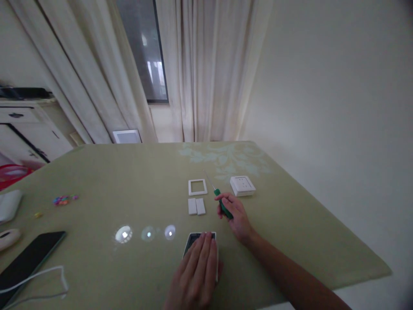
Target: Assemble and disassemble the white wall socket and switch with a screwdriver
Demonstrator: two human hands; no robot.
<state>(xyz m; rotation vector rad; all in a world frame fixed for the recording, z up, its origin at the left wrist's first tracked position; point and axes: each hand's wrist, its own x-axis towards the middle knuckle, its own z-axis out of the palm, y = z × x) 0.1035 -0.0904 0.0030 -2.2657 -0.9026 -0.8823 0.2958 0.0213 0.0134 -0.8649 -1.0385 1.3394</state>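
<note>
My right hand (235, 215) is closed around the green handle of a screwdriver (225, 207), whose thin metal shaft points away and slightly left above the table. Near the front, my left hand (197, 271) lies over a white-framed wall switch body (190, 239) with a dark interior, fingers together across its top and thumb at its right side. Most of that switch is hidden beneath the hand. Beyond it, two white switch rockers (196, 206) lie side by side. Just behind them is a square white frame (197, 187) with an open middle.
To the right stands a white socket box (242, 185). On the left are a black phone (30, 262), a white cable (61, 275), a white rounded object (9, 238) and small colourful beads (63, 200). The table (129, 172) meets curtains behind and a wall at right.
</note>
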